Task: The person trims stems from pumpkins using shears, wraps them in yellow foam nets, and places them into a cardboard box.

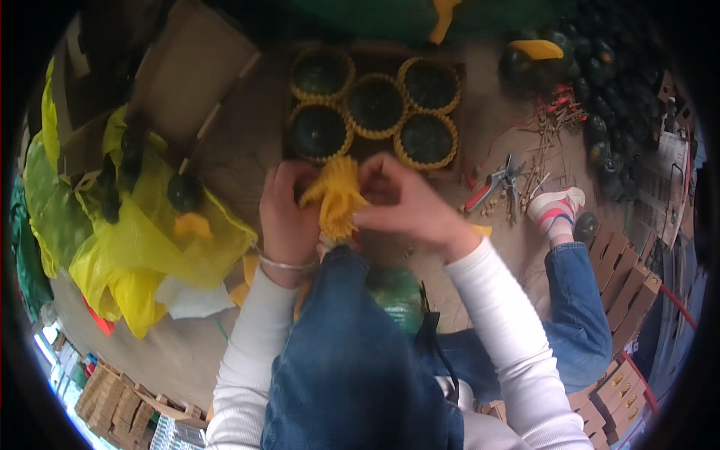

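Note:
My left hand (pixel 289 216) and my right hand (pixel 408 205) hold a yellow foam net sleeve (pixel 340 194) between them, above my bent knee. The left fingers grip its left side; those of the right pinch its right edge. It looks bunched and folded, with no fruit visible in it. Just beyond my hands is a cardboard box (pixel 374 154). Several round, dark green fruits (pixel 376 104), melons or squash, sit inside it, each ringed by a yellow foam net (pixel 428 164). The right hand is slightly blurred.
Pruning shears (pixel 495 180) with red handles lie at right beside cut stems (pixel 548 135). Dark green fruits (pixel 610 112) are heaped at far right. Yellow plastic bags (pixel 163 225) and an open carton (pixel 191 67) occupy the left. Folded cartons (pixel 624 275) stand near my right leg.

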Available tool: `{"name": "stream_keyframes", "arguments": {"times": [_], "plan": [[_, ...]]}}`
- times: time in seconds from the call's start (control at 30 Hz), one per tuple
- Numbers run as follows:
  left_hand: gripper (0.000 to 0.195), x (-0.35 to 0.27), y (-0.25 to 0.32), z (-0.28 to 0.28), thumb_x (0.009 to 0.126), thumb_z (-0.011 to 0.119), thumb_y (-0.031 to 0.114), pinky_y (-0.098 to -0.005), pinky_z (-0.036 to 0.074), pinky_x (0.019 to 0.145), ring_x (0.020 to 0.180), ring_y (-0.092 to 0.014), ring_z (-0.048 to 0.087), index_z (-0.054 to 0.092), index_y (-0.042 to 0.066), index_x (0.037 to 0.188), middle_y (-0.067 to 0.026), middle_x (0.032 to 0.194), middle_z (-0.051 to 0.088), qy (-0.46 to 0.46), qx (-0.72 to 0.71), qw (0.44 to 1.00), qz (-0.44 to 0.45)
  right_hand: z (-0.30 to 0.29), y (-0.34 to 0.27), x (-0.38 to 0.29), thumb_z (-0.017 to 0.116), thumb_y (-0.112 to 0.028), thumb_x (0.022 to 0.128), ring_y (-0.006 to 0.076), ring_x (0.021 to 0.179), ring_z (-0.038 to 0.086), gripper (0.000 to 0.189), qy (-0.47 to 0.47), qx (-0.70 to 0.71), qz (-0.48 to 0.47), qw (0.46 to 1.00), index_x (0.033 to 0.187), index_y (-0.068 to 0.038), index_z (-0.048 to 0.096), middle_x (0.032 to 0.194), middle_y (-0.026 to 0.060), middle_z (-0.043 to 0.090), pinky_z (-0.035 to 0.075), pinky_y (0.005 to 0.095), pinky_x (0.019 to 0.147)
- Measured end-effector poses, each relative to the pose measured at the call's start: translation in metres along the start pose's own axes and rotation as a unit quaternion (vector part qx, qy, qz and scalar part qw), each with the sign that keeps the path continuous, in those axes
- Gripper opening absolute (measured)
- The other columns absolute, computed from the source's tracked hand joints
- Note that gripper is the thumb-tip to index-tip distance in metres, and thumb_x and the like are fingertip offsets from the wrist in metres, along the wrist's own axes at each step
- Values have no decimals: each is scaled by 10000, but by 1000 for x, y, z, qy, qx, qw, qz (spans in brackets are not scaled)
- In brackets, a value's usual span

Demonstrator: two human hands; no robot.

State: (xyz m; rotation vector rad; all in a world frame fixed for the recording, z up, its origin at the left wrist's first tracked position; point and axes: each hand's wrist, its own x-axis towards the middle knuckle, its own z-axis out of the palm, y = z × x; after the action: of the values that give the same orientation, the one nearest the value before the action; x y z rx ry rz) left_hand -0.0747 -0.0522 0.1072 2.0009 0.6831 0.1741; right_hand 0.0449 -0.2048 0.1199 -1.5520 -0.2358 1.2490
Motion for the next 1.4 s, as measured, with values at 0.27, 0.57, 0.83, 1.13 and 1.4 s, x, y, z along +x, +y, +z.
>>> {"name": "stream_keyframes", "arguments": {"times": [0.27, 0.57, 0.83, 1.13, 1.4], "plan": [[285, -44, -68, -84, 858, 559, 19, -281, 517, 719, 852, -151, 628, 601, 13, 1140, -78, 1032, 657, -35, -144, 975, -163, -38, 9, 34, 677, -131, 780, 266, 806, 661, 268, 30, -467, -151, 871, 1003, 8, 623, 898, 178, 664, 516, 337, 660], [465, -171, -211, -71, 774, 670, 179, -437, 481, 870, 999, -399, 589, 552, 75, 1212, -217, 1087, 619, -25, 330, 922, -202, -9, 44, 78, 654, -186, 776, 376, 907, 618, 298, 91, -540, -57, 835, 965, 42, 616, 925, 238, 639, 498, 434, 758], [412, -37, -44, -35, 797, 610, -14, -312, 485, 838, 1030, -216, 597, 517, 6, 1198, -116, 1116, 609, -124, -44, 990, -42, 29, 1, -1, 638, -101, 797, 388, 1135, 518, 560, 38, -267, -291, 918, 1327, -50, 464, 1278, 207, 514, 444, 381, 934], [259, 22, -9, -7, 975, 534, 237, -234, 487, 614, 739, -86, 586, 540, 24, 1123, -34, 879, 605, -201, -258, 936, -131, 15, -35, 15, 671, -30, 783, 265, 865, 591, 173, 158, -189, -242, 938, 938, -18, 595, 951, 99, 599, 471, 308, 762], [406, 22, 3, -23, 995, 481, 350, -238, 463, 572, 672, -68, 559, 634, -22, 938, -26, 745, 618, -149, -304, 924, -177, 29, -30, 12, 710, -16, 768, 184, 794, 594, 219, 184, -331, -316, 870, 941, 3, 577, 929, 93, 591, 476, 275, 711]]}}
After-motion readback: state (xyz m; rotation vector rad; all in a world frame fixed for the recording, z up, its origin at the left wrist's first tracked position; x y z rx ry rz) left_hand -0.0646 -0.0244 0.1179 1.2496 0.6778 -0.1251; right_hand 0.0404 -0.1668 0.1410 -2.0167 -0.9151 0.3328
